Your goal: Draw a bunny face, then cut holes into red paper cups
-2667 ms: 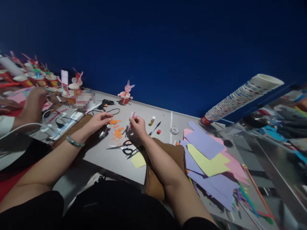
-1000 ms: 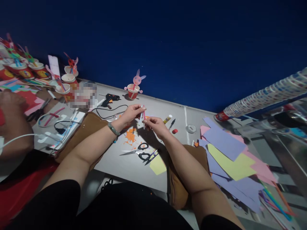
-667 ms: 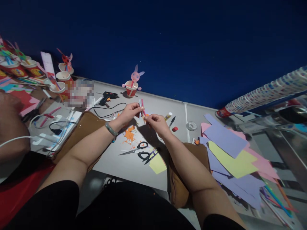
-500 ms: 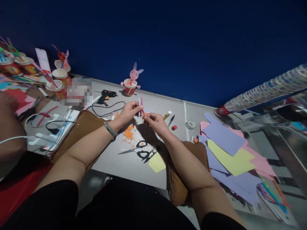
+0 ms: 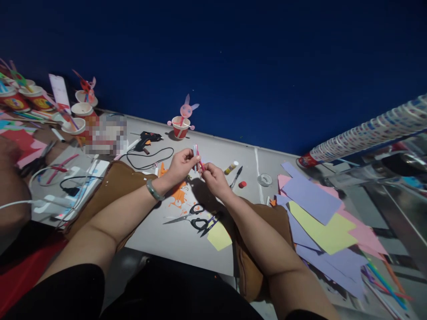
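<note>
My left hand (image 5: 182,166) pinches a pair of thin straws, one pale blue (image 5: 195,155) and one pink (image 5: 198,153), held roughly upright over the table. Close beside it, the fingers of my right hand (image 5: 213,178) are closed at the lower end of the pink straw. Below my hands lie orange paper scraps (image 5: 178,195), black-handled scissors (image 5: 190,216), small thread snips (image 5: 210,224) and a piece of yellow paper (image 5: 219,236). A glue stick (image 5: 231,167), a black pen (image 5: 236,176) and a red cap (image 5: 242,184) lie right of my right hand.
A rabbit-decorated paper cup (image 5: 180,130) stands at the back, near a black glue gun (image 5: 147,140) with its cable. Coloured paper (image 5: 313,193) is heaped at right, beside a long stack of cups (image 5: 367,129). At left are a power strip (image 5: 80,186) and another person's arm (image 5: 13,186).
The whole view has tilted slightly, so things sit a little lower. My hands stay together on the straws, and my right fingers have closed in slightly around the pink one.
</note>
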The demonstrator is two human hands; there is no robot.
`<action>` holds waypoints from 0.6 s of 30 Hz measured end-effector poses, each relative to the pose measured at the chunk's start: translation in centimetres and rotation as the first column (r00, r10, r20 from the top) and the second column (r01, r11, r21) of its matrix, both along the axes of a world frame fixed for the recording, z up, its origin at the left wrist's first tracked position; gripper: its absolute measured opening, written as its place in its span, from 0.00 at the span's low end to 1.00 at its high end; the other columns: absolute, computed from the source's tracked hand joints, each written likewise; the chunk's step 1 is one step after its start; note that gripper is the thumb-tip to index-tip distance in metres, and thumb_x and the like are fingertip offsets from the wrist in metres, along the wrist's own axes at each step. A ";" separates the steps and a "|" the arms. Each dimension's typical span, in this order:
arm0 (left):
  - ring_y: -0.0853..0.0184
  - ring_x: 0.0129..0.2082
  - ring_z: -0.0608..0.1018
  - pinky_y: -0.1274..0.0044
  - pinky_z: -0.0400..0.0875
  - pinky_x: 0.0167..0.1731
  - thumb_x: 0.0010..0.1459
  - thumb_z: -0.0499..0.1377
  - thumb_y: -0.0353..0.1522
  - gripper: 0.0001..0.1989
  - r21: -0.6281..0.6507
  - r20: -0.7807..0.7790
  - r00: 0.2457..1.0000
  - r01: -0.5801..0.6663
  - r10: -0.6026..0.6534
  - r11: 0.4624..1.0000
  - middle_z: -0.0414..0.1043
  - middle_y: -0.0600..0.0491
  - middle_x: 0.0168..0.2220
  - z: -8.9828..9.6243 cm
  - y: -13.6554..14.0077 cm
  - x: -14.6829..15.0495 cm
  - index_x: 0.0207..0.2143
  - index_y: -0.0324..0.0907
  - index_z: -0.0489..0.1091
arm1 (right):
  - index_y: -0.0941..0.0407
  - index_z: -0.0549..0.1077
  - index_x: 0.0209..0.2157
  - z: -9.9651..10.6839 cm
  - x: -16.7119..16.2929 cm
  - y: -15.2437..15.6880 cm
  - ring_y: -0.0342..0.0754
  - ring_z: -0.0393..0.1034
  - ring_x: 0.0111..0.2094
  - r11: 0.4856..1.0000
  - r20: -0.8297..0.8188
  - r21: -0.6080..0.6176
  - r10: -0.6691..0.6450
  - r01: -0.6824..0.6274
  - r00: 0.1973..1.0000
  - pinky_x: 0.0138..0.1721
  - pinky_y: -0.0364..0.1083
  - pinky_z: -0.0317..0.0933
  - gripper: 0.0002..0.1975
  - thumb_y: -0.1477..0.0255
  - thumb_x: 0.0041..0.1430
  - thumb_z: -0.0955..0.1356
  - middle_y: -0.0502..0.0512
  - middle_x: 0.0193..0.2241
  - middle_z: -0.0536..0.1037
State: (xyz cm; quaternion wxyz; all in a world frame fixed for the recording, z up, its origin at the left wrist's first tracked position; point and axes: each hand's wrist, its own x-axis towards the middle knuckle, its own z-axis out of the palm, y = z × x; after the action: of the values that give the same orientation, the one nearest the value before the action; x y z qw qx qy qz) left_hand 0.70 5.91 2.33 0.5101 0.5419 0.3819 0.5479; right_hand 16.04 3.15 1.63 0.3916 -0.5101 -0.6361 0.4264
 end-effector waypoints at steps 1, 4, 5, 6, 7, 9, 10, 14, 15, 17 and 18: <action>0.75 0.23 0.72 0.81 0.68 0.26 0.51 0.67 0.44 0.19 -0.007 0.014 1.000 0.005 -0.005 1.000 0.70 0.58 0.23 0.1 -0.1 0.1 0.28 0.38 0.69 | 0.54 0.66 0.26 0.1 0.0 0.0 0.44 0.57 0.26 1.000 0.016 0.017 0.004 -0.005 1.000 0.30 0.45 0.52 0.07 0.66 0.52 0.61 0.46 0.21 0.65; 0.75 0.21 0.73 0.81 0.68 0.25 0.51 0.68 0.44 0.18 -0.026 0.053 0.999 0.013 -0.012 1.000 0.70 0.58 0.22 0.2 -0.4 0.5 0.28 0.38 0.68 | 0.53 0.64 0.25 0.3 0.1 -0.1 0.44 0.57 0.26 0.999 0.034 0.041 0.013 -0.014 0.999 0.31 0.45 0.53 0.06 0.68 0.52 0.60 0.46 0.22 0.65; 0.74 0.21 0.73 0.81 0.68 0.25 0.51 0.68 0.43 0.18 -0.027 0.062 0.998 0.013 -0.011 1.000 0.70 0.58 0.22 0.3 -0.5 0.6 0.28 0.38 0.68 | 0.53 0.64 0.25 0.4 0.1 -0.1 0.44 0.57 0.26 0.999 0.034 0.046 0.012 -0.013 0.999 0.32 0.45 0.53 0.06 0.68 0.52 0.60 0.46 0.22 0.65; 0.74 0.21 0.73 0.81 0.68 0.25 0.51 0.68 0.43 0.18 -0.026 0.067 0.998 0.012 -0.010 1.000 0.70 0.58 0.22 0.3 -0.6 0.7 0.28 0.38 0.68 | 0.53 0.63 0.25 0.4 0.1 -0.1 0.45 0.57 0.26 0.999 0.031 0.053 0.010 -0.011 0.999 0.32 0.45 0.53 0.05 0.69 0.52 0.60 0.47 0.22 0.65; 0.74 0.22 0.74 0.81 0.69 0.25 0.51 0.68 0.43 0.18 -0.022 0.066 0.998 0.010 -0.008 1.000 0.71 0.58 0.22 0.3 -0.6 0.7 0.28 0.38 0.68 | 0.53 0.63 0.25 0.3 0.2 -0.1 0.45 0.57 0.26 0.998 0.026 0.060 0.008 -0.010 1.000 0.32 0.45 0.53 0.05 0.70 0.52 0.59 0.47 0.22 0.65; 0.75 0.22 0.74 0.81 0.69 0.25 0.52 0.67 0.42 0.17 -0.018 0.061 0.998 -0.001 0.002 1.000 0.71 0.57 0.22 0.4 -0.5 0.5 0.29 0.38 0.68 | 0.53 0.64 0.25 0.2 0.3 -0.1 0.45 0.57 0.26 0.997 0.007 0.075 0.009 -0.009 1.000 0.32 0.45 0.53 0.05 0.70 0.51 0.59 0.47 0.22 0.65; 0.75 0.22 0.74 0.81 0.69 0.25 0.53 0.67 0.42 0.16 -0.018 0.061 0.998 -0.016 0.017 1.000 0.71 0.57 0.22 0.5 -0.3 0.2 0.29 0.38 0.68 | 0.53 0.65 0.26 0.1 0.3 -0.2 0.45 0.57 0.26 0.997 -0.007 0.080 0.011 -0.010 1.000 0.32 0.45 0.54 0.06 0.71 0.51 0.59 0.47 0.22 0.65; 0.75 0.20 0.72 0.81 0.68 0.23 0.57 0.64 0.41 0.14 0.005 0.118 0.985 -0.128 0.127 0.992 0.69 0.58 0.21 1.2 0.8 -1.1 0.32 0.39 0.68 | 0.54 0.69 0.27 -0.1 0.5 -0.4 0.44 0.58 0.25 0.998 -0.098 0.064 -0.023 0.029 0.995 0.32 0.45 0.55 0.07 0.71 0.51 0.60 0.47 0.21 0.66; 0.75 0.20 0.72 0.80 0.68 0.24 0.57 0.64 0.41 0.14 0.024 0.129 0.984 -0.131 0.126 0.991 0.69 0.58 0.22 1.3 1.0 -1.4 0.32 0.39 0.68 | 0.54 0.70 0.28 -0.1 0.4 -0.4 0.44 0.58 0.24 0.998 -0.119 0.048 -0.046 0.052 0.992 0.31 0.45 0.55 0.07 0.71 0.51 0.60 0.46 0.21 0.66; 0.75 0.21 0.72 0.80 0.68 0.24 0.58 0.64 0.40 0.13 0.050 0.119 0.987 -0.112 0.105 0.992 0.69 0.58 0.23 1.4 1.1 -1.5 0.33 0.40 0.68 | 0.55 0.72 0.30 0.1 0.3 -0.5 0.43 0.59 0.24 0.996 -0.151 0.015 -0.086 0.089 0.985 0.30 0.45 0.56 0.07 0.70 0.51 0.63 0.46 0.22 0.68; 0.75 0.22 0.72 0.80 0.68 0.25 0.58 0.64 0.40 0.13 0.057 0.102 0.990 -0.100 0.094 0.993 0.69 0.58 0.23 1.4 0.9 -1.4 0.33 0.40 0.68 | 0.55 0.73 0.31 0.2 0.2 -0.5 0.42 0.59 0.24 0.995 -0.163 0.004 -0.093 0.095 0.982 0.30 0.44 0.56 0.07 0.68 0.52 0.65 0.47 0.22 0.69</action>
State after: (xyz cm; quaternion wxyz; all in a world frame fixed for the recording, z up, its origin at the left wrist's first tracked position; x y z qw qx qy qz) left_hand -0.70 6.85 3.73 0.4842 0.5104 0.3645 0.6100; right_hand 16.20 2.65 1.87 0.4651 -0.5008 -0.5795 0.4440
